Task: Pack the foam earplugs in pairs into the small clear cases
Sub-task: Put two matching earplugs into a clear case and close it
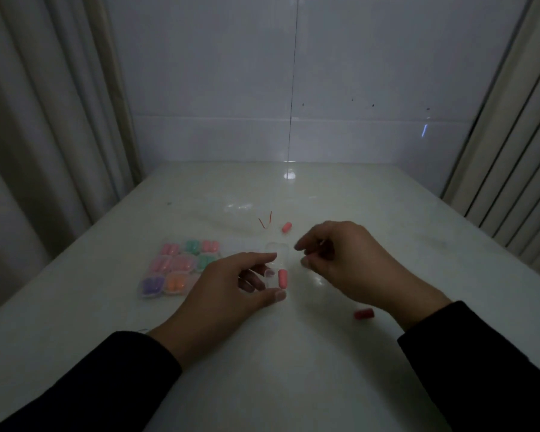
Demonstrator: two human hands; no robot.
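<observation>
My left hand (228, 286) holds the open clear case (276, 269) between thumb and fingers, and 1 coral earplug (282, 278) already lies inside it. My right hand (340, 260) hovers just right of the case, fingers loosely curled and holding nothing. Beyond the case lies 1 loose earplug (286, 227), and a darker red one (363, 313) lies nearer to me, right of the case. Left of the case sit the filled cases (181, 269). I judge the foam light and soft, so I should pinch it gently at the middle.
</observation>
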